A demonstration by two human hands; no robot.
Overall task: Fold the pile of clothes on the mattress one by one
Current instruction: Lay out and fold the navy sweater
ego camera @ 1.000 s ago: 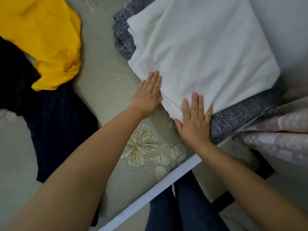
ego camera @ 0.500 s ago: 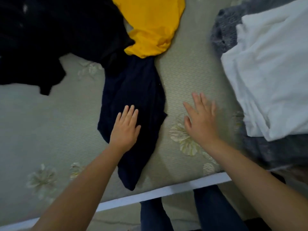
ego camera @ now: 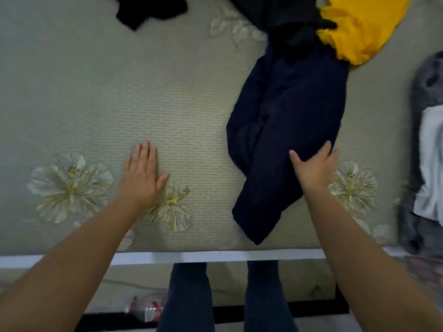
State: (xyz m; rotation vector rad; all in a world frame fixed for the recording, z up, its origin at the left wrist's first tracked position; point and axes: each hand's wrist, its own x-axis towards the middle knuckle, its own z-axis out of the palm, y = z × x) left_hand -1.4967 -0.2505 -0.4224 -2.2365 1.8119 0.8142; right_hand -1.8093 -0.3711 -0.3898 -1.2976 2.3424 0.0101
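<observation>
The navy garment (ego camera: 285,130) lies crumpled lengthwise right of centre on the mattress (ego camera: 119,92), its far end tucked under a black garment (ego camera: 282,13) and beside a yellow one (ego camera: 362,22); the right hand (ego camera: 316,171) rests on its near right edge with fingers spread and loose, gripping nothing, while the left hand (ego camera: 141,176) lies flat and straight-fingered on bare mattress well to the left. Pulling the navy piece toward the near edge could likely drag the black and yellow clothes along, or let its near tip slip off the white-trimmed edge. The mattress is grey-green with pale flower prints, a folded white garment (ego camera: 431,168) sits on grey cloth (ego camera: 424,87) at far right, and a plastic bottle (ego camera: 148,307) lies on the floor below
</observation>
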